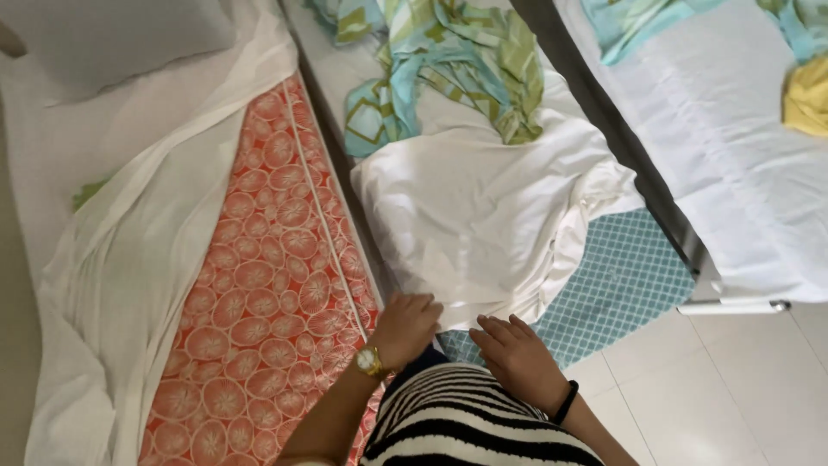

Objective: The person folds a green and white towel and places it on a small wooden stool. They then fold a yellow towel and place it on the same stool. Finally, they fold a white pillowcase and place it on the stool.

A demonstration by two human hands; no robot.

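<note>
My left hand (404, 325), with a gold wristwatch on the wrist, rests at the near edge of a rumpled white sheet (483, 216) that lies on a middle mattress. My right hand (516, 355), with a black band at the wrist, lies palm down just right of it, fingers apart, beside the sheet's lower edge over a teal checked mattress cover (621, 276). Whether the left fingers pinch the sheet I cannot tell. A black and white striped garment (466, 427) covers my body below the hands.
An orange mattress with a round citrus pattern (267, 285) lies at the left, half under a white sheet (112, 259). A crumpled green and blue patterned cloth (448, 60) lies at the far end. A white bed (733, 129) stands right, over pale floor tiles (716, 388).
</note>
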